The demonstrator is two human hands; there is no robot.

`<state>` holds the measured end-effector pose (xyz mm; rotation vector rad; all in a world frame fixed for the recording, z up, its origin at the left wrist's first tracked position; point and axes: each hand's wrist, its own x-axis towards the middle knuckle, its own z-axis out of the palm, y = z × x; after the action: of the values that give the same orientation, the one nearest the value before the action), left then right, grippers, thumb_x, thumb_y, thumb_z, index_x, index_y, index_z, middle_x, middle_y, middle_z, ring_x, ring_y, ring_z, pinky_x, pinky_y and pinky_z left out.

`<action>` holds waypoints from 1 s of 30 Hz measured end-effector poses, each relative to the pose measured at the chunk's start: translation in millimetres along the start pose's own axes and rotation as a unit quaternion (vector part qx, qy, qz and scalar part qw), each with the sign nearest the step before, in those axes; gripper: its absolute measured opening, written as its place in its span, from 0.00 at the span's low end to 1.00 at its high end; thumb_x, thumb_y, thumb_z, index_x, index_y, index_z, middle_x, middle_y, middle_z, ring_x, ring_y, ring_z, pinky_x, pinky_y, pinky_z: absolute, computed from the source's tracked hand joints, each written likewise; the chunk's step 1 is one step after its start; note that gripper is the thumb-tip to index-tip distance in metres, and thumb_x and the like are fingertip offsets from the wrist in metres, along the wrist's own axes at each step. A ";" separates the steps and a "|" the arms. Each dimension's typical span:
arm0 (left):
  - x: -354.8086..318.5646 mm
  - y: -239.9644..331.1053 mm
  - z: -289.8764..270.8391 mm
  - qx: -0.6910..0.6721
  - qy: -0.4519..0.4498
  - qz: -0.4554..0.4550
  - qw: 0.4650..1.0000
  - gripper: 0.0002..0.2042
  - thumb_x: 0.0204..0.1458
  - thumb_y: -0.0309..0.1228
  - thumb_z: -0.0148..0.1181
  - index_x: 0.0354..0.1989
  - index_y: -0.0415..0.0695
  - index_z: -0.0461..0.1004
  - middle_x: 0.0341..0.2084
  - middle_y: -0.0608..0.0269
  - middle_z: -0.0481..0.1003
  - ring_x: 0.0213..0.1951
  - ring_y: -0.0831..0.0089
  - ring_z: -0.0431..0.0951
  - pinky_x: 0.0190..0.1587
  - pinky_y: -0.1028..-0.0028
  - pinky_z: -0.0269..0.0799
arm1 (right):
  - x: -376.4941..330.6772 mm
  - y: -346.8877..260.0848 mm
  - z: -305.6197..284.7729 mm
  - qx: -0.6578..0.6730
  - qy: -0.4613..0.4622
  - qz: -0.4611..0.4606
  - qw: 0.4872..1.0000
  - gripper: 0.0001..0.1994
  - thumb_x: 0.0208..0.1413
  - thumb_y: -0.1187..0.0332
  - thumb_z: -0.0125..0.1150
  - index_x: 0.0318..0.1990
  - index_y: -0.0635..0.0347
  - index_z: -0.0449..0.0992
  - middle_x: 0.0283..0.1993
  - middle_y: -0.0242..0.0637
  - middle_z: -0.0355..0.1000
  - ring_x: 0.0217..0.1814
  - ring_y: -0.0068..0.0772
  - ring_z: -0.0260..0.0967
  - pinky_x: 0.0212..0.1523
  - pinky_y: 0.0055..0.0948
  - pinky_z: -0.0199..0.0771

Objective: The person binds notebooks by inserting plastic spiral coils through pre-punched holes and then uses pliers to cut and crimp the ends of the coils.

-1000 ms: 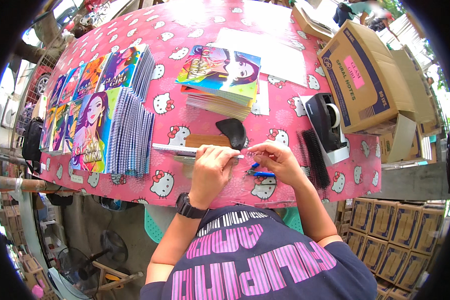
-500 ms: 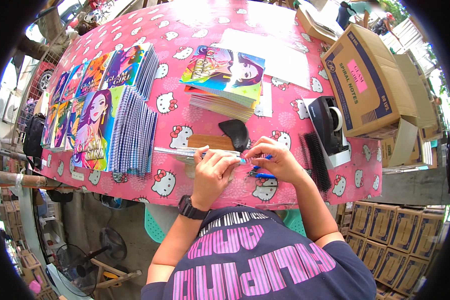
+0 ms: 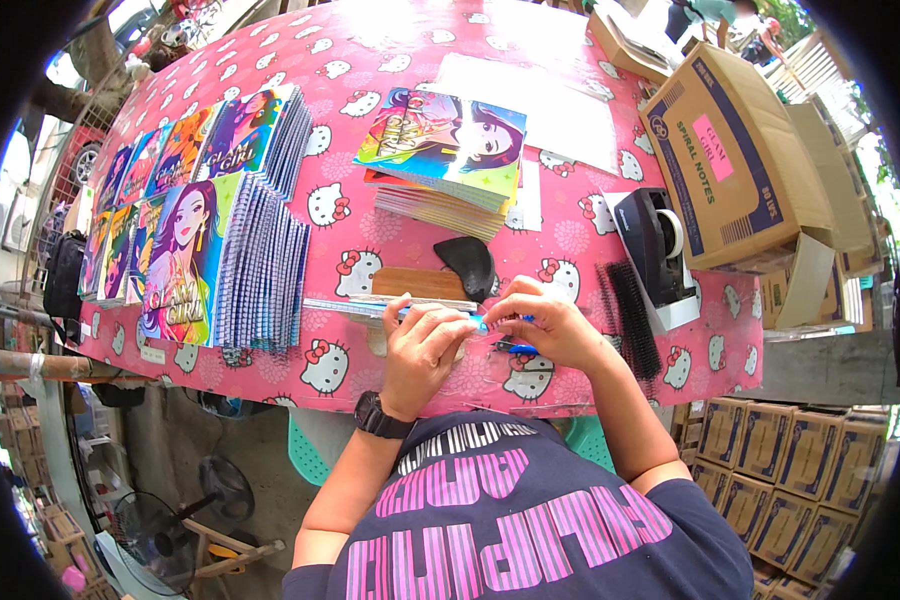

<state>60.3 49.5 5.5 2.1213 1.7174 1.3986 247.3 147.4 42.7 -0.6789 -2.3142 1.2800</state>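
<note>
In the head view, grips a slim notebook, seen edge-on, in the left hand, with fingers curled over it and a black wristwatch at the wrist. Brings the right hand just beside the notebook's right end, thumb and fingers drawn close; cannot make out, at this size, any firm hold there. Shows between the two sets of fingertips a light-blue bit, too small to name. Places the notebook at the middle of the table's near side, right in front of a brown wooden block and a curved black piece.

Shows below the right hand a blue-handled tool, partly covered, on the pink cat-print tablecloth. Farther right, shows black spiral coils next to a black tape dispenser, then an open cardboard carton. Beyond the wooden block, shows a notebook stack with a brightly illustrated cover on top, near white sheets. At left, shows upright-faced rows of spiral notebooks. Down on the floor, shows a black fan at left and stacked cartons at right.
</note>
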 end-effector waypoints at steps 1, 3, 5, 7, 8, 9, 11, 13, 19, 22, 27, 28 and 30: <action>1.0 -0.6 0.2 -0.001 -0.003 0.000 1.000 0.05 0.47 0.26 0.63 0.31 0.51 0.77 0.32 0.71 0.78 0.39 0.71 0.76 0.56 0.62 0.55 | -1.1 -0.2 -0.2 -0.007 -0.009 -0.001 1.000 0.08 0.50 0.76 0.61 0.39 0.58 0.77 0.35 0.38 0.69 0.40 0.39 0.68 0.42 0.33 0.69; 3.4 -0.6 0.8 0.001 -0.016 -0.011 1.000 0.06 0.46 0.27 0.63 0.33 0.51 0.76 0.32 0.71 0.78 0.39 0.71 0.76 0.55 0.62 0.55 | -3.1 0.6 -4.1 -0.023 -0.025 -0.006 0.999 0.08 0.49 0.77 0.61 0.38 0.58 0.77 0.35 0.39 0.68 0.39 0.40 0.68 0.42 0.34 0.69; 11.2 3.0 4.0 -0.005 -0.016 -0.013 1.000 0.07 0.47 0.28 0.63 0.35 0.51 0.77 0.33 0.71 0.78 0.40 0.71 0.75 0.55 0.62 0.55 | -8.8 14.1 -1.9 -0.041 -0.001 -0.044 0.998 0.12 0.46 0.78 0.61 0.41 0.58 0.75 0.35 0.40 0.68 0.39 0.44 0.68 0.41 0.35 0.70; 15.8 1.5 5.2 0.008 -0.019 -0.006 1.000 0.07 0.46 0.27 0.62 0.35 0.51 0.76 0.33 0.69 0.77 0.40 0.69 0.75 0.53 0.62 0.56 | -13.7 14.7 3.7 -0.065 0.026 -0.043 0.997 0.15 0.45 0.79 0.62 0.44 0.59 0.74 0.35 0.41 0.68 0.41 0.46 0.68 0.41 0.37 0.70; 18.6 3.3 3.3 0.013 -0.015 0.001 1.000 0.07 0.46 0.27 0.62 0.34 0.51 0.75 0.32 0.69 0.77 0.39 0.69 0.75 0.51 0.62 0.56 | -13.9 12.4 6.5 -0.071 0.039 -0.044 0.996 0.16 0.45 0.79 0.62 0.45 0.59 0.73 0.36 0.41 0.68 0.41 0.46 0.68 0.41 0.38 0.71; 18.8 2.5 4.6 0.012 -0.013 0.007 1.000 0.08 0.45 0.28 0.63 0.34 0.52 0.75 0.31 0.70 0.77 0.38 0.70 0.75 0.50 0.63 0.56 | -12.8 7.6 7.3 -0.075 0.064 -0.071 0.993 0.16 0.45 0.79 0.61 0.45 0.59 0.73 0.37 0.42 0.68 0.42 0.47 0.68 0.42 0.38 0.71; 18.9 7.3 1.7 0.025 -0.017 0.001 1.000 0.08 0.44 0.28 0.64 0.34 0.53 0.75 0.31 0.72 0.77 0.38 0.72 0.75 0.51 0.62 0.54 | -10.8 3.5 10.0 -0.069 0.087 -0.094 0.989 0.16 0.45 0.80 0.61 0.45 0.59 0.73 0.39 0.43 0.67 0.42 0.48 0.68 0.43 0.38 0.71; 19.3 9.2 3.1 0.017 -0.032 -0.010 0.999 0.09 0.44 0.29 0.65 0.34 0.53 0.75 0.31 0.73 0.77 0.37 0.73 0.75 0.52 0.61 0.53 | -14.2 4.6 9.7 -0.064 0.081 -0.062 0.993 0.17 0.47 0.79 0.60 0.47 0.59 0.73 0.40 0.45 0.69 0.43 0.48 0.70 0.43 0.37 0.72; 17.1 9.4 -0.9 0.023 -0.055 0.000 0.998 0.09 0.43 0.29 0.64 0.35 0.52 0.77 0.30 0.74 0.77 0.36 0.72 0.74 0.54 0.61 0.51 | -7.7 -9.7 -0.9 0.025 -0.024 0.105 0.994 0.16 0.59 0.71 0.53 0.54 0.60 0.68 0.33 0.45 0.75 0.36 0.46 0.75 0.37 0.39 0.73; 14.4 7.4 0.8 0.033 -0.075 -0.004 0.997 0.07 0.46 0.35 0.64 0.34 0.55 0.77 0.31 0.76 0.77 0.37 0.74 0.73 0.56 0.59 0.48 | -1.1 -0.1 -4.4 0.062 -0.018 0.120 0.991 0.18 0.60 0.66 0.53 0.56 0.60 0.66 0.31 0.44 0.76 0.33 0.44 0.75 0.35 0.39 0.74; 22.7 16.7 5.1 0.055 -0.094 -0.020 0.994 0.05 0.50 0.38 0.61 0.32 0.54 0.75 0.31 0.76 0.76 0.40 0.73 0.73 0.56 0.56 0.46 | 35.9 86.3 9.5 -0.121 0.048 0.093 0.987 0.26 0.57 0.57 0.58 0.61 0.55 0.62 0.47 0.46 0.71 0.50 0.46 0.69 0.49 0.40 0.71; 24.3 17.5 3.4 0.054 -0.083 -0.021 0.995 0.05 0.50 0.38 0.61 0.32 0.54 0.75 0.32 0.76 0.76 0.41 0.73 0.73 0.56 0.56 0.46 | 45.2 90.2 20.1 -0.181 0.068 0.084 0.978 0.28 0.55 0.55 0.59 0.61 0.54 0.63 0.52 0.47 0.68 0.55 0.49 0.65 0.51 0.42 0.69; 23.2 12.6 4.4 0.073 -0.095 -0.002 0.993 0.06 0.51 0.38 0.61 0.34 0.54 0.75 0.34 0.75 0.76 0.42 0.73 0.73 0.56 0.55 0.46 | 56.2 93.8 36.1 -0.266 0.062 0.084 0.958 0.32 0.50 0.53 0.63 0.61 0.51 0.63 0.59 0.48 0.62 0.61 0.54 0.58 0.55 0.44 0.67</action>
<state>71.6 65.6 23.6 2.2402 1.7966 1.0591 202.4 199.9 -49.4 -1.1115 -2.5492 0.6371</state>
